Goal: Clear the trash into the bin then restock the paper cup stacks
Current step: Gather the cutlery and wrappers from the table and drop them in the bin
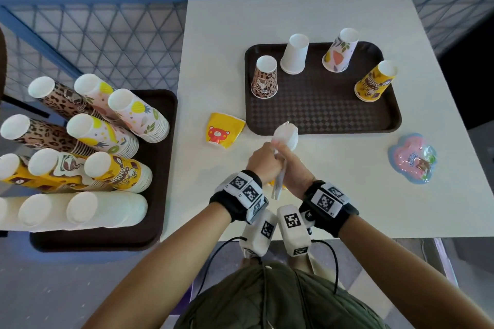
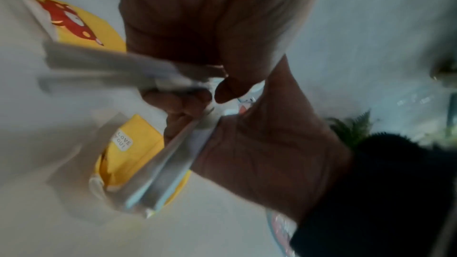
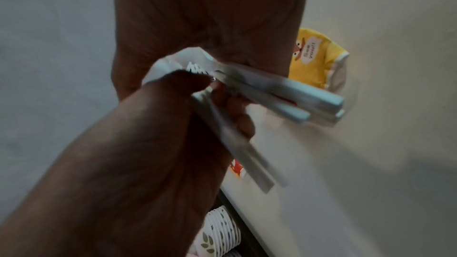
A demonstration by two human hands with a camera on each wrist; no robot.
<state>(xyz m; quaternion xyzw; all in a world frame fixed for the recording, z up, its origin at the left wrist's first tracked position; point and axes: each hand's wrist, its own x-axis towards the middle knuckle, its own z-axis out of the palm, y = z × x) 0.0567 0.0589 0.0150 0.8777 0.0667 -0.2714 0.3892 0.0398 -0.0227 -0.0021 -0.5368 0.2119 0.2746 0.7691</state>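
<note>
Over the middle of the white table [image 1: 334, 195] my two hands meet, each gripping white plastic cutlery [image 1: 286, 134]. The left hand [image 1: 267, 152] curls round handles [image 2: 99, 65] pointing sideways. Other handles [image 2: 168, 173] hang down from the right hand [image 1: 290, 159] between my wrists. Fork tines [image 3: 195, 69] show in the right wrist view. A crushed yellow cup [image 2: 133, 153] lies beneath the hands. Another flattened yellow cup with a red bear [image 1: 224, 129] lies to the left, and a pink and blue wrapper [image 1: 413, 159] to the right. No bin is in view.
A brown tray [image 1: 320, 115] on the table carries several upside-down cups, among them a leopard one [image 1: 264, 77] and a plain white one [image 1: 294, 54]. A second tray [image 1: 157, 168] to the left holds long cup stacks [image 1: 107, 208] lying on their sides. A blue mesh railing [image 1: 107, 43] runs behind.
</note>
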